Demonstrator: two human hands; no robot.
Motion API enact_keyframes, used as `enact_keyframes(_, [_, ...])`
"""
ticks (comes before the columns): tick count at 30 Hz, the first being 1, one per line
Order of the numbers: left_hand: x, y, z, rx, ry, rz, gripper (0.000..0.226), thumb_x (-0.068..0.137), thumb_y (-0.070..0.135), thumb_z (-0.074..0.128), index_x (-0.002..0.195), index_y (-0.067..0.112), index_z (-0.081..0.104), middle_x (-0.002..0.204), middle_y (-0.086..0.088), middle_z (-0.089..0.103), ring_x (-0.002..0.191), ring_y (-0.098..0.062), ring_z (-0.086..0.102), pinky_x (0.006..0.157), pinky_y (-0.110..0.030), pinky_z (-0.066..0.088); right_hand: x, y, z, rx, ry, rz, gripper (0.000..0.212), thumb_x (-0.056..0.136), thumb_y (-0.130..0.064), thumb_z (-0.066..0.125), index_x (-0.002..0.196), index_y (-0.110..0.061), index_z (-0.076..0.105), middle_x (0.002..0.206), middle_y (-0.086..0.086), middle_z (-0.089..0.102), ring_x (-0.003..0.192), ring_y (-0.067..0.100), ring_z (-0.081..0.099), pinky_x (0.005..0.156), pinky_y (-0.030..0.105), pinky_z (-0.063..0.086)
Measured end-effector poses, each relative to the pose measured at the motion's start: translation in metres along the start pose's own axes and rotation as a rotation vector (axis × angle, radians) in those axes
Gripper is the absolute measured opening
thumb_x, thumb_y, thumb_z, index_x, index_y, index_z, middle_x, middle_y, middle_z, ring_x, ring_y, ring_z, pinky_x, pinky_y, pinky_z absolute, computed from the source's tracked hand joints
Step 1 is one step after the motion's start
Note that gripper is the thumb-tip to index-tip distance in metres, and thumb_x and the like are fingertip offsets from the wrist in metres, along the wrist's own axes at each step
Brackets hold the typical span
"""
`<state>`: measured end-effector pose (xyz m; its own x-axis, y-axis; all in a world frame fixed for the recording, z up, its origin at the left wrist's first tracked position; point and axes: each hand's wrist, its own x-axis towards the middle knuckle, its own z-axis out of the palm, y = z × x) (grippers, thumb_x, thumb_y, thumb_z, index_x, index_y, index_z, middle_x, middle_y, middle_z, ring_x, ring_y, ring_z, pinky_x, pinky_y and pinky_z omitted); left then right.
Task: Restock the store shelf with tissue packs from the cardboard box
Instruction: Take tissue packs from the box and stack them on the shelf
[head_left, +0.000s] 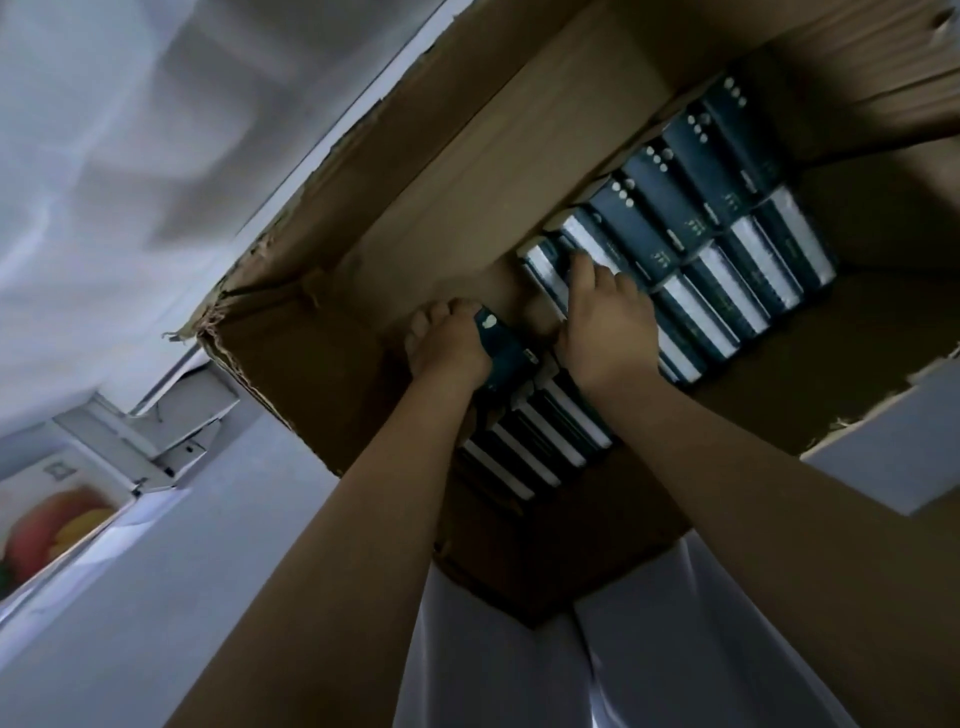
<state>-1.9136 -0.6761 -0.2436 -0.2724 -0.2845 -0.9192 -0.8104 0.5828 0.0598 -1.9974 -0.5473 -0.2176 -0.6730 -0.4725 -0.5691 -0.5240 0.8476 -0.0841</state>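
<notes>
Near edge, 6 o'clock: pale cloth (519, 670) lies in folds. On my feed both bare forearms cross above it and run up into the cardboard box (415, 218). The box fills the centre and the 1 o'clock quarter. Its flaps are open and one corner is torn at 9 o'clock.

Toward 6 o'clock from centre, inside the box: a short near row (530, 447) of tissue packs stands on edge, dark with white stripes, in shadow between the arms.

Left hand (449, 345), just left of centre: its fingers are curled round one teal pack (506, 353). The pack is tilted and sits above the near row, close to the box's inner wall.

Right hand (608, 322), centre: it is palm down, with the fingers bent over the packs at the near end of the far rows (727, 228). I cannot tell whether it pinches one or only rests there.

The far rows run from centre out to 1 o'clock in two lines. The packs are tight side by side, dark teal with white dots.

Outside the box, 8 o'clock: a printed carton (47, 525) with a fruit picture, blurred.
</notes>
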Motion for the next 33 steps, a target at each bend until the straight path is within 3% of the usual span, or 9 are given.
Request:
enact_keyframes(4, [-0.019,-0.003,-0.012,-0.062,0.020,-0.028,0.050,0.089,0.044,0.063,0.132,0.025,0.046,0.141,-0.010,0.040,0.132,-0.032,0.031,0.102,-0.040,0.035,-0.011,-0.001,-0.015,0.175,0.040,0.037,0.038,0.086,-0.017,0.063,0.119,0.000,0.055,0.115,0.020,0.060,0.110,0.035,0.052,0.086,0.039,0.040])
enact_keyframes(9, [-0.090,-0.003,-0.035,-0.205,0.181,-0.027,0.057,0.091,0.048,0.058,0.134,0.014,0.043,0.136,-0.011,0.047,0.129,-0.032,0.038,0.103,-0.041,0.037,-0.052,-0.008,-0.067,0.373,0.076,0.290,0.040,0.084,-0.035,0.064,0.109,-0.003,0.062,0.110,0.016,0.060,0.104,0.036,0.053,0.085,0.042,0.043])
enact_keyframes(14, [-0.190,0.001,-0.073,-0.378,0.251,0.000,0.050,0.089,0.046,0.062,0.122,0.012,0.046,0.114,-0.007,0.057,0.108,-0.027,0.057,0.080,-0.033,0.045,-0.112,-0.009,-0.151,0.765,0.099,0.398,0.034,0.085,-0.033,0.064,0.105,-0.006,0.059,0.108,0.011,0.054,0.087,0.022,0.052,0.070,0.033,0.043])
enact_keyframes(16, [-0.239,0.005,-0.094,-0.467,0.276,-0.010,0.052,0.091,0.041,0.063,0.125,0.008,0.042,0.119,-0.009,0.056,0.107,-0.027,0.057,0.077,-0.030,0.044,-0.140,-0.009,-0.195,0.895,0.115,0.415,0.025,0.083,-0.032,0.063,0.093,-0.010,0.058,0.095,0.012,0.060,0.078,0.023,0.056,0.064,0.031,0.044])
enact_keyframes(19, [-0.326,0.015,-0.130,-0.697,0.339,-0.003,0.056,0.093,0.029,0.063,0.134,0.006,0.034,0.130,-0.013,0.053,0.108,-0.028,0.057,0.080,-0.031,0.046,-0.185,-0.006,-0.275,1.002,0.110,0.447,0.020,0.087,-0.027,0.062,0.099,-0.011,0.059,0.087,0.005,0.063,0.078,0.023,0.059,0.065,0.030,0.044])
enact_keyframes(23, [-0.453,0.025,-0.175,-0.913,0.416,0.060,0.066,0.094,0.024,0.063,0.148,0.013,0.028,0.135,-0.009,0.055,0.112,-0.027,0.059,0.085,-0.031,0.050,-0.249,-0.005,-0.392,1.087,0.124,0.399,0.030,0.089,-0.024,0.065,0.114,-0.009,0.060,0.099,0.001,0.065,0.089,0.018,0.061,0.077,0.029,0.045])
enact_keyframes(26, [-0.534,0.033,-0.210,-1.057,0.479,0.066,0.044,0.094,0.022,0.063,0.132,0.012,0.046,0.119,-0.003,0.059,0.100,-0.020,0.057,0.084,-0.027,0.049,-0.286,-0.007,-0.467,1.125,0.116,0.284,0.040,0.090,-0.022,0.066,0.126,-0.006,0.059,0.108,0.004,0.065,0.097,0.021,0.062,0.077,0.026,0.043])
enact_keyframes(29, [-0.604,0.041,-0.243,-1.226,0.555,0.087,0.024,0.093,0.015,0.062,0.110,0.014,0.046,0.099,0.001,0.055,0.091,-0.016,0.053,0.066,-0.019,0.045,-0.325,-0.014,-0.535,1.122,0.187,0.124,0.034,0.091,-0.022,0.066,0.122,-0.010,0.059,0.103,0.000,0.062,0.092,0.017,0.062,0.073,0.023,0.043])
enact_keyframes(33, [-0.670,0.049,-0.285,-1.358,0.610,0.176,0.021,0.086,0.006,0.068,0.098,0.011,0.051,0.103,-0.014,0.063,0.091,-0.028,0.064,0.086,-0.049,0.055,-0.354,-0.029,-0.615,1.149,0.361,-0.038,0.029,0.089,-0.021,0.068,0.115,-0.010,0.061,0.095,0.003,0.065,0.072,0.003,0.057,0.060,0.016,0.042])
